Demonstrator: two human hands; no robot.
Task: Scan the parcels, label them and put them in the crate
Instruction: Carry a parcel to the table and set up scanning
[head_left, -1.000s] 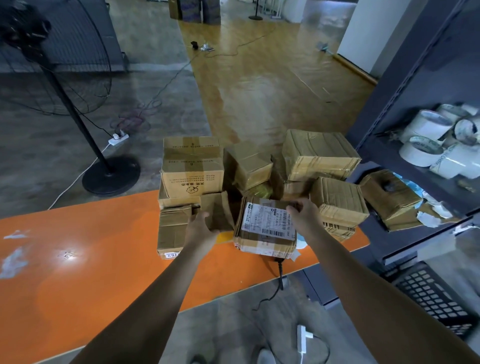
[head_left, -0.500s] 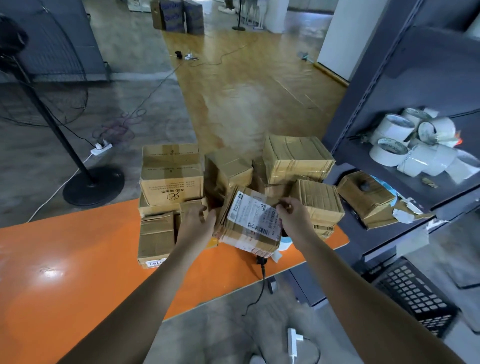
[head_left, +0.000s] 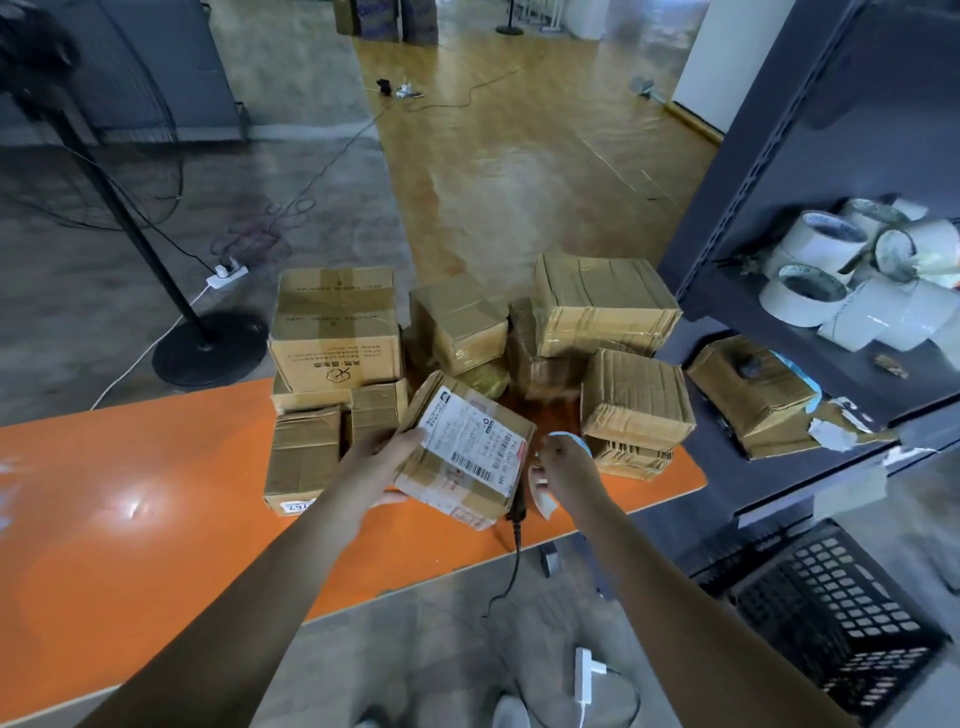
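Observation:
My left hand (head_left: 387, 460) grips a taped cardboard parcel (head_left: 467, 457) by its left side and holds it tilted above the orange table (head_left: 156, 519), white shipping label facing up. My right hand (head_left: 563, 465) is off the parcel, just right of it, fingers curled down over a black corded scanner (head_left: 517, 501) and white label paper at the table edge. Whether it holds anything is hidden. A pile of several brown parcels (head_left: 602, 306) sits behind. The black plastic crate (head_left: 831, 613) stands on the floor at lower right.
A dark metal shelf (head_left: 779, 208) on the right holds white tape rolls (head_left: 821, 291) and a parcel (head_left: 748, 389). A standing fan's base (head_left: 208, 353) and a power strip with cables lie on the floor beyond the table, left.
My right hand let go of the labelled parcel and dropped to its right. My left hand took the parcel alone and tilted it further up. The camera view shifted slightly.

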